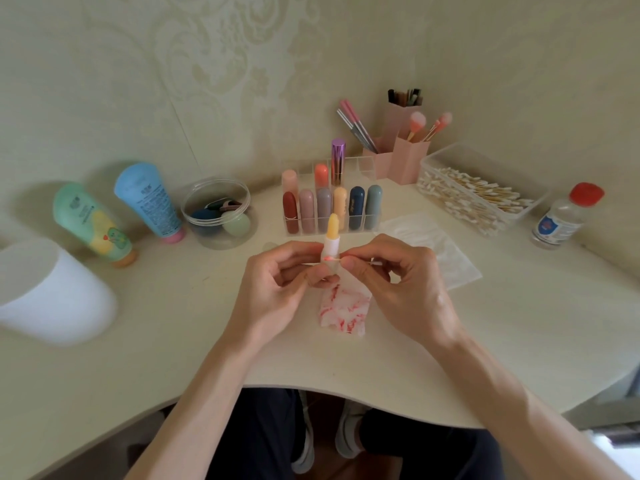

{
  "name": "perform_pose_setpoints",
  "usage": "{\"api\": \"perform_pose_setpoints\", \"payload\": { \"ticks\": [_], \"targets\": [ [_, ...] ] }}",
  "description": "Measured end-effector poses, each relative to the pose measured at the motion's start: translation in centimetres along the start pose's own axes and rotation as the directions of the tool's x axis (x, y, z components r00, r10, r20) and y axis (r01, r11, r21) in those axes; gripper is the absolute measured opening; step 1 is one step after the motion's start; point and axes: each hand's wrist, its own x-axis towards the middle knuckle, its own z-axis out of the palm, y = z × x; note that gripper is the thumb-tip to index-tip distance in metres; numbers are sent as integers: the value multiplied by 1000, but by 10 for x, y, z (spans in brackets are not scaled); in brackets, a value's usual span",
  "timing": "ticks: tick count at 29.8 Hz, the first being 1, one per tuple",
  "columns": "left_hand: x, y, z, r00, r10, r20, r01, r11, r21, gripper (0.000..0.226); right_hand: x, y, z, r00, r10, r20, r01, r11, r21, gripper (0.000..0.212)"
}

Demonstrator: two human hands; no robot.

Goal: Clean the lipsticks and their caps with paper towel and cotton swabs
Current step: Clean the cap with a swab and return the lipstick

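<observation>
Perhaps nine lipsticks [323, 206] stand racked; one lipstick [332, 227], one swab [376, 263] held.

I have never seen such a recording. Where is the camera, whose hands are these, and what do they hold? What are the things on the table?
There is no machine here: a person works with bare hands. The single picture comes from a camera worn on the person's head, looking forward and down, so the arms enter from below. The left hand holds an open yellow lipstick upright; the right hand pinches a cotton swab with its tip against the lipstick's case. Below the hands is a paper towel stained red. On the table further back stand a clear rack of lipsticks, a box of cotton swabs, a bottle with a red cap, pink brush holders, two tubes and a round tub.
</observation>
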Motion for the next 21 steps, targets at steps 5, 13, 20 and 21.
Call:
{"api": "perform_pose_setpoints", "payload": {
  "ticks": [5, 13, 20, 21],
  "targets": [
    [0, -3, -2, 998, 21, 57, -26, 996, 83, 41, 0, 0, 0, 1000, -5, 8, 5, 1000, 1, 7],
    [1, -4, 0, 997, 17, 77, -19, 1000, 23, 28, 0, 1, 2, 999, -18, 26, 19, 1000, -23, 6],
    [1, -3, 1, 992, -19, 126, 17, 1000, 16, 25, 1, 2, 1, 1000, -16, 0, 16, 999, -39, 6],
    [0, -3, 0, 991, -25, 132, 24, 1000, 12, 24, 1, 1, 0, 1000, -12, -7, 11, 999, -45, 6]
  ]
}}
